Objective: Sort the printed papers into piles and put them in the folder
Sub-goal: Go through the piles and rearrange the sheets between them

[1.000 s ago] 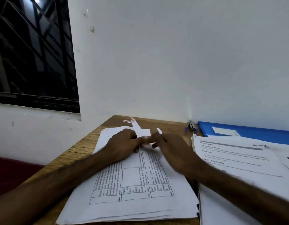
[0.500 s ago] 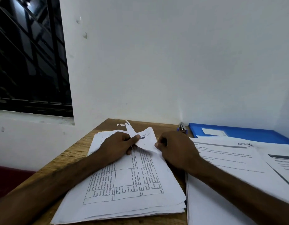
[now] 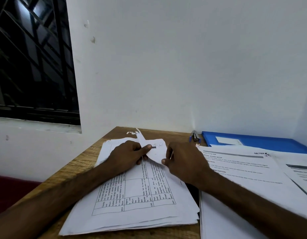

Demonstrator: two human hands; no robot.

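Observation:
A stack of printed papers with a table on the top sheet lies on the wooden table. The far corner of the top sheet is folded up and curled over. My left hand pinches that corner with thumb and fingers. My right hand holds the corner's right edge between thumb and curled fingers. A second pile of printed papers lies to the right. A blue folder lies shut at the back right against the wall.
A small stapler sits by the folder's left end. Torn paper scraps lie at the table's far edge. White walls close the back and right. A dark barred window is at the left, a red surface below it.
The folded corner of the top sheet has come further up and open. My right hand has slid right along its edge, away from my left hand. The camera view has shifted slightly.

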